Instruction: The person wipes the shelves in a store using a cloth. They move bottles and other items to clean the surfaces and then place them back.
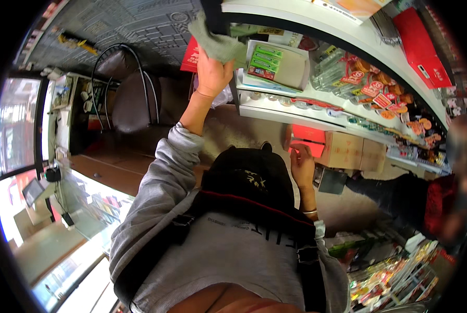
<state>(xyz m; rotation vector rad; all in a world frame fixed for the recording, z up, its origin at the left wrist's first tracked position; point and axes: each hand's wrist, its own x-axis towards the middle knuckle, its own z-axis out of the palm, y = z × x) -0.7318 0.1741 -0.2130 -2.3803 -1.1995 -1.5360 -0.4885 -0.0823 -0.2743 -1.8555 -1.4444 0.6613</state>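
My left hand (212, 75) is raised and closed on a grey-green cloth (216, 46). It presses the cloth to the dark upright post (216, 15) at the end of the shelf unit. My right hand (302, 167) hangs lower, by my side, with a bracelet on its wrist. Its fingers are loosely bent and somewhat apart, and I see nothing in them. Just beyond that hand is a red box (310, 136) on the floor. On the shelf beside the cloth, an open white carton (296, 70) holds small green and red packs (266, 60).
Glass bottles (330, 68) fill the white shelves at right, with cardboard boxes (343, 150) below. A person's dark-clad leg (395, 198) extends from the right. A brown chair (134, 104) stands at upper left, above a glass counter (95, 201). Packed goods (395, 266) crowd the lower right.
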